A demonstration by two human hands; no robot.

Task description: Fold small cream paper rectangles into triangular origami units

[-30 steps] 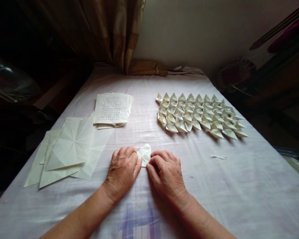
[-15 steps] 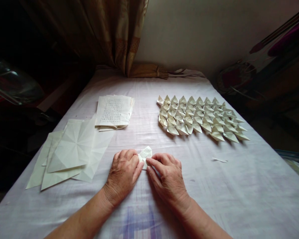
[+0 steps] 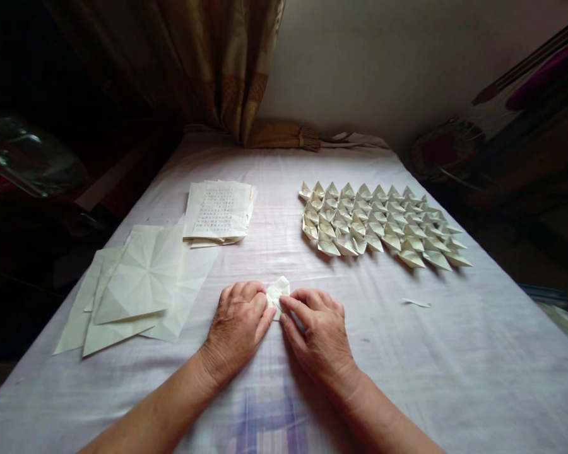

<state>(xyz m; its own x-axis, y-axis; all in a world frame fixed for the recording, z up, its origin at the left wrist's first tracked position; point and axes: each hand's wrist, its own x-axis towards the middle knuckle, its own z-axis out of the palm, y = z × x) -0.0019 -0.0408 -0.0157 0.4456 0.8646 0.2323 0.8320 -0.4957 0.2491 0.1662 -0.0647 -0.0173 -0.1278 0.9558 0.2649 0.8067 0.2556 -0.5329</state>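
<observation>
A small folded piece of paper [image 3: 278,291] lies on the cloth between my two hands. My left hand [image 3: 239,318] is closed, its thumb and curled fingers pressing the paper's left side. From the other side my right hand [image 3: 317,325] pinches the paper's right edge between thumb and fingertips. Parts of the paper are covered by my fingers. Beyond my right hand stand several folded paper boats [image 3: 369,217] in close rows.
Creased paper squares [image 3: 139,274] overlap at the left. Behind them sits a stack of written sheets [image 3: 218,211]. A thin paper strip [image 3: 416,303] lies to the right. A patterned curtain [image 3: 246,82] hangs over the far edge of the cloth-covered surface [image 3: 284,170].
Both hands keep hold of the folded paper, with only slight finger movement. The view has shifted a little; the other papers and boats stay in place.
</observation>
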